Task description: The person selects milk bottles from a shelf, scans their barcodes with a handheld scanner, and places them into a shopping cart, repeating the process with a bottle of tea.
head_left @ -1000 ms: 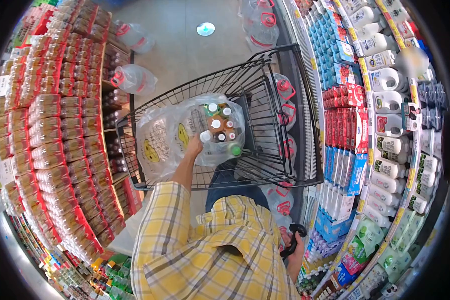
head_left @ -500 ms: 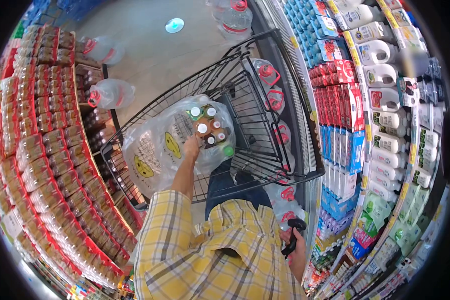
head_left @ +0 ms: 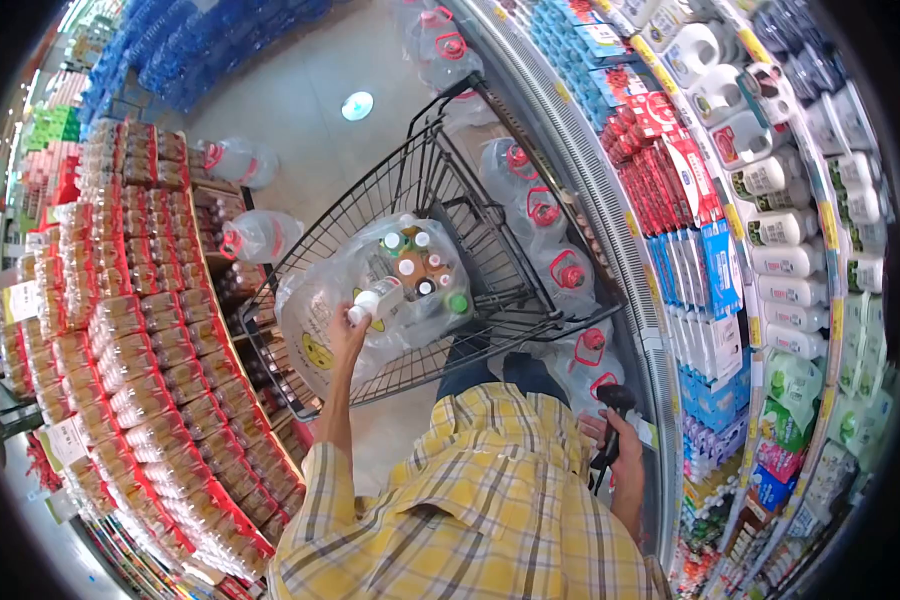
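Note:
My left hand reaches over the cart and grips a small white-capped bottle by its cap. The bottle lies tilted over a clear plastic bag with yellow printed faces. Several capped bottles stand together inside the plastic, right of that hand. The bag sits in the black wire shopping cart. At my right side, my right hand is wrapped round a black handheld device.
Stacked packs of brown goods rise on the left. Large water jugs stand on the floor by them. More jugs line the right shelf base. Cartons and white bottles fill the right shelves. Blue packs are at the back.
My left hand has moved left and down from the grouped bottles and now holds a small bottle. The view has shifted, showing more blue packs at the back.

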The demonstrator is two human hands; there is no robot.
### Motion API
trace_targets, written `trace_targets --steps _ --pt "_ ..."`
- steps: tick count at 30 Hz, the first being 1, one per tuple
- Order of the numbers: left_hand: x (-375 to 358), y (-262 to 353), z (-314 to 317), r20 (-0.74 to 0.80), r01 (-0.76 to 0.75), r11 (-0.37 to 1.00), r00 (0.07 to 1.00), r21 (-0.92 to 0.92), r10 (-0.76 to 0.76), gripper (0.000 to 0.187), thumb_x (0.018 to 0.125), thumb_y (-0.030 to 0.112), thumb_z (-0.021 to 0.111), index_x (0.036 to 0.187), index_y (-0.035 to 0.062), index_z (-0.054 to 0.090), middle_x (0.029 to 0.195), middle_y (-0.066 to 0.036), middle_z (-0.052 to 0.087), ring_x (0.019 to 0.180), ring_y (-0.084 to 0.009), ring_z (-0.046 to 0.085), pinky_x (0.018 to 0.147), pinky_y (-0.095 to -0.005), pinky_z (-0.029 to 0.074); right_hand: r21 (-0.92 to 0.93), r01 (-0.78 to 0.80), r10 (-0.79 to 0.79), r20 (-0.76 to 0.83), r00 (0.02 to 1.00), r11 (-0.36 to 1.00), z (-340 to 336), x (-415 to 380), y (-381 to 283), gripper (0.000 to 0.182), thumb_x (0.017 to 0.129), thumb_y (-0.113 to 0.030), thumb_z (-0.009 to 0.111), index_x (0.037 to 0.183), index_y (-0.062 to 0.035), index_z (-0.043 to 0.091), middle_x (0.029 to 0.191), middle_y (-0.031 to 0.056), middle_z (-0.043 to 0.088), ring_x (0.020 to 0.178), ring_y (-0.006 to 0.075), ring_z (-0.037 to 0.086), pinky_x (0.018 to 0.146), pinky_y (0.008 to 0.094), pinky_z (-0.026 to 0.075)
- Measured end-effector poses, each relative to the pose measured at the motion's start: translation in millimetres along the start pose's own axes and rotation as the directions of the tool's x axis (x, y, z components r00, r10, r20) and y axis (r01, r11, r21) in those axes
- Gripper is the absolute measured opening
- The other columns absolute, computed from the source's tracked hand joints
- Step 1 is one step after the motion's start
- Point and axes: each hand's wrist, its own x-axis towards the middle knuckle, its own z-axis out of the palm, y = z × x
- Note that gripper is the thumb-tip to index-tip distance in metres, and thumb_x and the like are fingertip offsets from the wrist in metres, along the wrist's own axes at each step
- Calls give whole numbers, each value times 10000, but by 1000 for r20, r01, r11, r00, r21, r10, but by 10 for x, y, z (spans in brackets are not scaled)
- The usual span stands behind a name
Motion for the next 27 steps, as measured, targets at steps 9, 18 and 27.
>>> trace_targets --steps 9,18,27 --pt "-1040 1878 -401 -15 -74 791 997 -608 81 308 730 31 676 997 31 520 940 -53 537 771 -132 565 686 -280 542 53 195 -202 267 942 979 -159 -460 -468 356 823 -206 634 1088 -50 454 1085 216 609 859 242 659 470 193 436" --pt "-1626 3279 519 577 206 667 712 -716 400 270 781 161 616 985 56 474 953 -110 605 814 -226 653 638 -377 594 211 447 -494 400 772 869 -340 -900 -723 414 809 -134 649 1163 1 483 1164 175 568 1055 281 589 724 291 501" --pt "-2102 3974 1116 854 221 841 305 -493 421 178 813 54 576 967 58 488 887 -86 625 771 -175 651 601 -325 591 516 457 -597 137 790 724 -739 -688 -486 337 800 -184 679 1070 -59 519 869 21 560 719 124 560 498 238 440"
